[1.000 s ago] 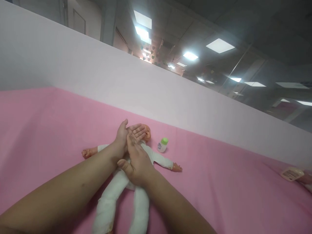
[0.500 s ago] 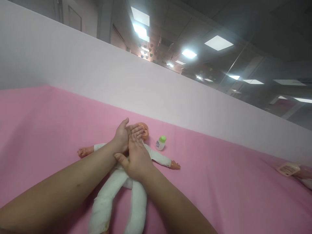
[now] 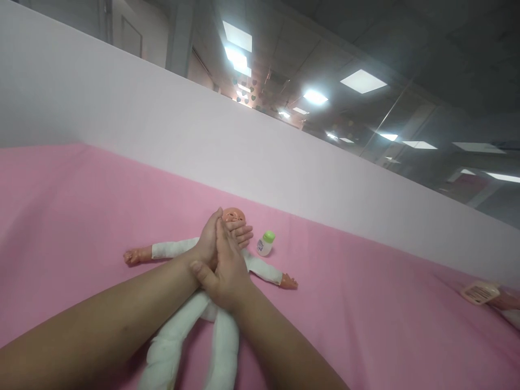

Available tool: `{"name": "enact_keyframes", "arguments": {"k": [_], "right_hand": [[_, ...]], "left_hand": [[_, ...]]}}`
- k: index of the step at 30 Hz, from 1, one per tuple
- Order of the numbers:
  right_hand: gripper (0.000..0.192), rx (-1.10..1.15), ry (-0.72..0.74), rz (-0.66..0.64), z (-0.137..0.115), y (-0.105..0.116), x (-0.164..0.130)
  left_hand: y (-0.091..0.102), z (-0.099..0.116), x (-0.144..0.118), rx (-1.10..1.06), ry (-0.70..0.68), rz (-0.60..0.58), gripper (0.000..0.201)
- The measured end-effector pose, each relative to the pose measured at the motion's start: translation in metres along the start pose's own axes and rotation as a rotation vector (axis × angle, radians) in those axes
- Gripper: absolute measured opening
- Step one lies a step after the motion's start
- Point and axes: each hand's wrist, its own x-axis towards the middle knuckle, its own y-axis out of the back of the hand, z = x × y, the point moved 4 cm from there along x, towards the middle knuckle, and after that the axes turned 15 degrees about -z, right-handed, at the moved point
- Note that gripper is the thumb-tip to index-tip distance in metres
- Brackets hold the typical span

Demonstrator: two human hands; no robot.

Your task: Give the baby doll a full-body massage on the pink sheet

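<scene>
Nearest you, between your forearms, lie the white-clad legs of a doll [image 3: 210,312], stretched on its back on the pink-covered surface [image 3: 349,314]. Your left hand [image 3: 208,244] and right hand [image 3: 228,271] are pressed together above its torso, both flat with fingers extended, the left palm turned up; whether they touch the doll, you cannot tell. Its head shows just beyond your hands, its arms out to either side. Just right of your hands stands a green-capped bottle [image 3: 265,244]; well apart, farther right, lies a pale slotted item [image 3: 480,293]. Beyond your hands rises a white partition [image 3: 260,154], and past it a dim ceiling with bright light panels [image 3: 363,81].
</scene>
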Motion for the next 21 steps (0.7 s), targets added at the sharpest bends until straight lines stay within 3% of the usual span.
{"name": "enact_keyframes", "arguments": {"k": [5,11,16,21], "right_hand": [[0.081,-0.023,-0.04,0.039,0.015,0.004,0.002],[0.076,-0.077,-0.095,-0.03,0.019,-0.002,0.008],[0.076,-0.062,-0.093,-0.081,0.005,-0.004,0.007],[0.068,0.029,-0.131,-0.028,-0.016,-0.003,0.0]], "left_hand": [[-0.002,-0.007,0.001,-0.001,0.004,0.003,0.072],[-0.004,0.02,-0.006,-0.052,-0.06,0.108,0.059],[0.015,0.044,-0.005,0.035,-0.134,0.158,0.061],[0.026,0.045,-0.003,-0.011,-0.185,0.182,0.054]]}}
